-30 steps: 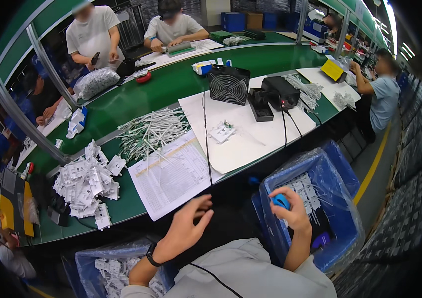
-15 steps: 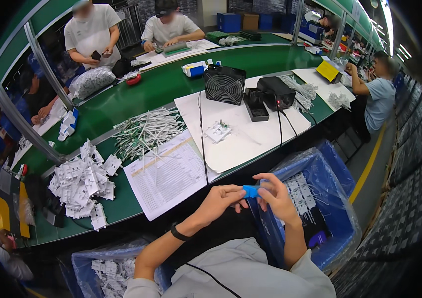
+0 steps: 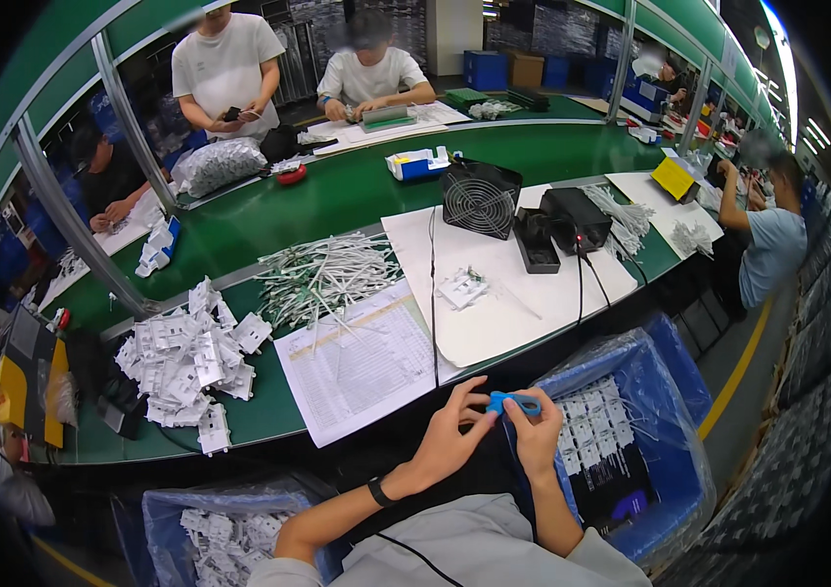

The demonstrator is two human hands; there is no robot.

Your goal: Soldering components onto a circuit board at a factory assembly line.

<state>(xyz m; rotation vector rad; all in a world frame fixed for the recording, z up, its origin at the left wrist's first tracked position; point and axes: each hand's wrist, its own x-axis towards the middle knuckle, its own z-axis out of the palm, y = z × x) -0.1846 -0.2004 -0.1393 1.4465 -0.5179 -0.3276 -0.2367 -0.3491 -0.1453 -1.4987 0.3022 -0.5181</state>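
The left hand [image 3: 450, 436] and right hand [image 3: 537, 442] both pinch a looped blue strip [image 3: 499, 400] beside a plastic-lined blue bin [image 3: 672, 452] holding white plastic parts [image 3: 595, 425].

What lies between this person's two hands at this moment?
In the head view, a small blue object lies between the left hand and the right hand; its exact kind is unclear.
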